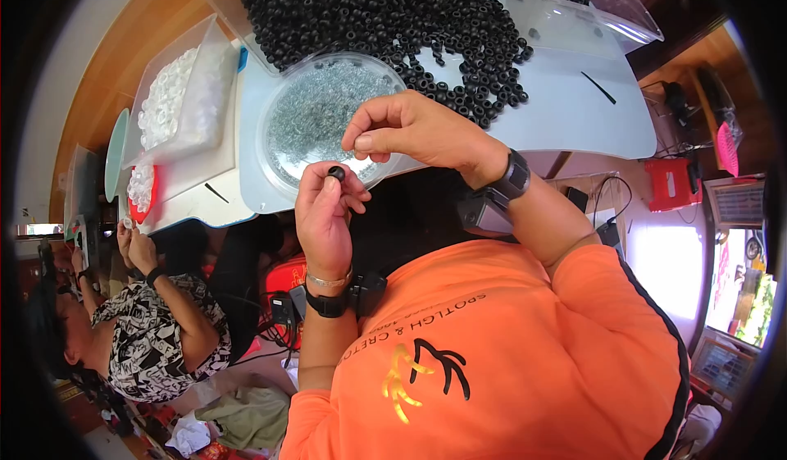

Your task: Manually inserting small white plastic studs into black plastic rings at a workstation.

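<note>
My left hand (324, 218) pinches a small black ring-shaped piece (336, 172) between thumb and fingertips, at the near edge of a round clear tray. Just above and to the right, my right hand (410, 128) is closed, thumb pressed to the fingers. Anything in that pinch is too small or hidden to make out. The round clear tray (264, 136) holds many tiny translucent pieces (307, 103), partly covered by my right fingers. Beyond it lies a big heap of black ring-shaped pieces (328, 13), spread over the table.
On the left, a clear plastic bin (209, 120) holds white pieces, beside a red dish (153, 202) of similar ones. A co-worker (164, 329) sits there, hands raised. A thin black strip (598, 88) lies on the white table (566, 120). Another clear container (611, 25) stands at back right.
</note>
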Motion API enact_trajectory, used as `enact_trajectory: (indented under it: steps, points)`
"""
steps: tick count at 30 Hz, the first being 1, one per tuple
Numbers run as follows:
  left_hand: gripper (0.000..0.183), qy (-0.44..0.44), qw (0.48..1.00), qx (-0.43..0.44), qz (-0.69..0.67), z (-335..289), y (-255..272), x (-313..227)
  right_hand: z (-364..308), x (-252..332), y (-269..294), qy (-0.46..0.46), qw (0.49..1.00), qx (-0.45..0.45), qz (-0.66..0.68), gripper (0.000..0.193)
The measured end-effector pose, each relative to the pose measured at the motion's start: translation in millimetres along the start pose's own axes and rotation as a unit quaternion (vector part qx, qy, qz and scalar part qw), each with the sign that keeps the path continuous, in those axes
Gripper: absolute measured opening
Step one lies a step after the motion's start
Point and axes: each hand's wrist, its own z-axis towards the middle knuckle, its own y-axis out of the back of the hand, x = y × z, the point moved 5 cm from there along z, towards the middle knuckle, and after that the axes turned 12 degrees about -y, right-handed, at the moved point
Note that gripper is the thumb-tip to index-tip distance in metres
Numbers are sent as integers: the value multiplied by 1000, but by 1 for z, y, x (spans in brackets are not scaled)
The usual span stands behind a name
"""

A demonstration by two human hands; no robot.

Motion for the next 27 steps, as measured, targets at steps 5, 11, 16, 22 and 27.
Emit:
enact_trajectory:
  steps: [5, 11, 16, 22, 27]
  points:
    - [23, -25, 998, 11, 58, -1, -1, 0, -3, -2, -8, 4, 1000, 15, -24, 16]
    - [26, -43, 981, 68, 174, -3, 1, -3, -8, -3, -10, 16, 994, -9, -104, 18]
    - [22, -36, 981, 94, 165, -9, 0, -6, -7, -4, -17, 7, 995, 21, -99, 18]
    - [21, -47, 994, 73, 67, -9, -9, 0, -11, -8, -14, -5, 997, -7, -74, 20]
    - [22, -122, 989, 84, 21, -10, -17, -9, -14, -4, 40, 55, 977, -154, -139, 21]
